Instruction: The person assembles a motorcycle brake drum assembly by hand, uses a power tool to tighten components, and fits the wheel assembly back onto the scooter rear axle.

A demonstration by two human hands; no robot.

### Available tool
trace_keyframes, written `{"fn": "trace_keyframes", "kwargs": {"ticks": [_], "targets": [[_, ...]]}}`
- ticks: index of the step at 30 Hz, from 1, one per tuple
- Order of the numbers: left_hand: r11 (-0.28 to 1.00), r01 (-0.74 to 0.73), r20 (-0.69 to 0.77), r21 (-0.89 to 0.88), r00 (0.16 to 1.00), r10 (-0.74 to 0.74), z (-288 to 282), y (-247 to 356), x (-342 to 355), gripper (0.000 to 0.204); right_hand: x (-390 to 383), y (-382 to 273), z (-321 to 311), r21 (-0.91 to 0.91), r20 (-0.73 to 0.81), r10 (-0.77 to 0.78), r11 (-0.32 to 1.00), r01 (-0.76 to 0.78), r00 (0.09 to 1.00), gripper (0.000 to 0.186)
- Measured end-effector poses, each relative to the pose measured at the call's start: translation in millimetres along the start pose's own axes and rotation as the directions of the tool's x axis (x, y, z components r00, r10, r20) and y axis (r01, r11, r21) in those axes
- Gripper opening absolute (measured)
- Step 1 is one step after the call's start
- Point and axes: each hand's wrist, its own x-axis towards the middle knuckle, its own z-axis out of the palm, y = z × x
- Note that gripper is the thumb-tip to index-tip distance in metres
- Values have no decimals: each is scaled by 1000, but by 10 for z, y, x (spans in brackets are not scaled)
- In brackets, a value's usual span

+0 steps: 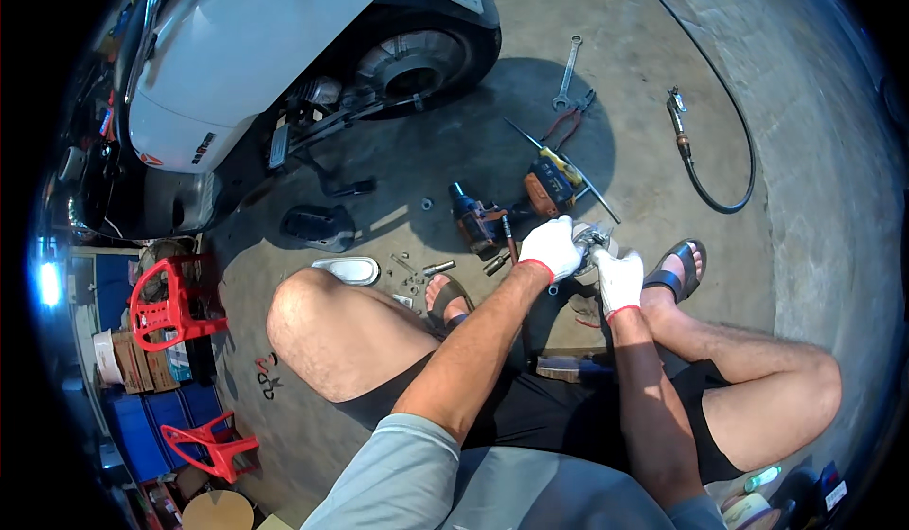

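My left hand (552, 249) and my right hand (620, 279), both in white gloves with red cuffs, are closed on a silvery metal part (592, 238) between my knees. The fingers cover much of it, so its exact kind does not show. Just left of my left hand, a reddish-brown shaft (511, 238) stands near an impact wrench (478, 224) lying on the floor. Beyond the hands sits an orange and black tool body with a battery (549, 187). A yellow-handled screwdriver (561, 162) lies against it.
A white scooter (256, 47) stands at upper left. Pliers (571, 121) and a combination wrench (568, 75) lie farther off; an air hose (748, 132) curves at right. Near my left foot are a socket (440, 268), a white oval dish (347, 270) and a black cover (317, 228). Red chairs (175, 303) stand left.
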Motion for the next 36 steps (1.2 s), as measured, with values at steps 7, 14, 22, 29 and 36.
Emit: {"fn": "trace_keyframes", "kwargs": {"ticks": [7,14,22,29,36], "targets": [[1000,6,-2,6,1000,-6,2,-29,21,38,-99,-119,77,-141,-14,-131,982,127,991,49],[1000,-28,14,-7,1000,28,-169,15,217,39,128,-49,14,202,78,-20,979,4,997,42],[996,-63,83,59,995,58,-110,131,460,43,308,-17,-90,503,268,206,803,-319,941,29],[982,-127,8,138,992,127,1,-85,528,35,271,-2,121,531,305,287,740,-413,908,29],[956,-198,3,218,979,202,87,-151,578,29,284,134,268,595,295,299,686,-419,908,35]]}}
